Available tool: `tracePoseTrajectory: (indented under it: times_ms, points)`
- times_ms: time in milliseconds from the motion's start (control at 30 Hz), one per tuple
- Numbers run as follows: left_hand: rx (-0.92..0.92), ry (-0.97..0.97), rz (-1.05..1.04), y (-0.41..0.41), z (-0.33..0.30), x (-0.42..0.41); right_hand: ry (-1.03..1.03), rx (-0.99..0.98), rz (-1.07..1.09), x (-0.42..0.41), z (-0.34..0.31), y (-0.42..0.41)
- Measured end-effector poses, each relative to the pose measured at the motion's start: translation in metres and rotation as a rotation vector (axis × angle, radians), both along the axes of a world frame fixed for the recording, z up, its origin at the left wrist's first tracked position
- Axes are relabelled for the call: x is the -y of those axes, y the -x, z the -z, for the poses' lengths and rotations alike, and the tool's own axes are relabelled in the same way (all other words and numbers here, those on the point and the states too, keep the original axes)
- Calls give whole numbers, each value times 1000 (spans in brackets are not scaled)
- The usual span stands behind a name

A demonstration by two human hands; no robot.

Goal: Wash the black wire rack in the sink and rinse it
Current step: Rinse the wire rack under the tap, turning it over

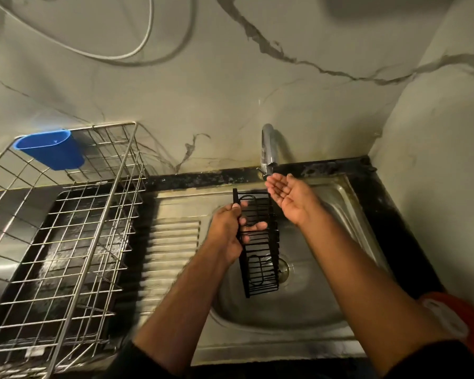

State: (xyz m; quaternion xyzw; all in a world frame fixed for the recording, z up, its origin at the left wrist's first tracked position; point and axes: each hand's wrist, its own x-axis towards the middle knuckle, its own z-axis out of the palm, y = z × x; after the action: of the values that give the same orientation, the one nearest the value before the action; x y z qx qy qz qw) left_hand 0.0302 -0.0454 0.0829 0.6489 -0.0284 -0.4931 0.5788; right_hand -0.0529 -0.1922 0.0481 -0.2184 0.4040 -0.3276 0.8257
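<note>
While the black wire rack [259, 242] is being held upright over the basin of the sink [337, 203], the task is being judged as somewhere in its washing or rinsing stage, with no finish yet shown. No stream of water can be made out under the tap [268, 149], and no soap or sponge is being seen, so whether scrubbing is already done cannot be told. The rack is being gripped along its left edge by the left hand [227, 231], whose fingers are curled round the wires near the upper half, while the lower end is hanging close above the drain [283, 269]. The right hand [288, 195] is being held apart from the rack, palm up and fingers relaxed and spread, cupped just under the tap's spout and just beside the rack's top right corner. A rinse under running water is being judged as still to come. To the left, a steel dish basket [66, 242] with a blue cup [52, 151] hooked on it is standing on the tabletop.
</note>
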Motion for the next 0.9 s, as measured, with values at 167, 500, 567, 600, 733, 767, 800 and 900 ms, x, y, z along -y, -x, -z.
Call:
tracePoseTrajectory:
  times_ms: [167,500,567,600,733,767,800,900]
  points:
    - [-22,-43,-9,-10,10,8,-104,-17,-41,21,-3,-29]
    - [-12,-66,-6,-11,21,22,1098,-638,-437,-28,8,0]
    - [9,-65,13,-12,21,22,1351,-676,-774,-48,12,10]
    - [20,-60,31,-13,21,21,1420,-695,-878,-48,13,13]
    - [12,-40,117,-10,17,16,1379,-930,-883,-14,12,27]
    - [9,-41,121,-10,14,14,1368,-970,-860,-8,12,30]
    - [9,-37,117,-11,12,13,1382,-943,-852,-7,12,31]
    - [14,-15,68,-19,8,11,1491,-749,-920,-19,12,27]
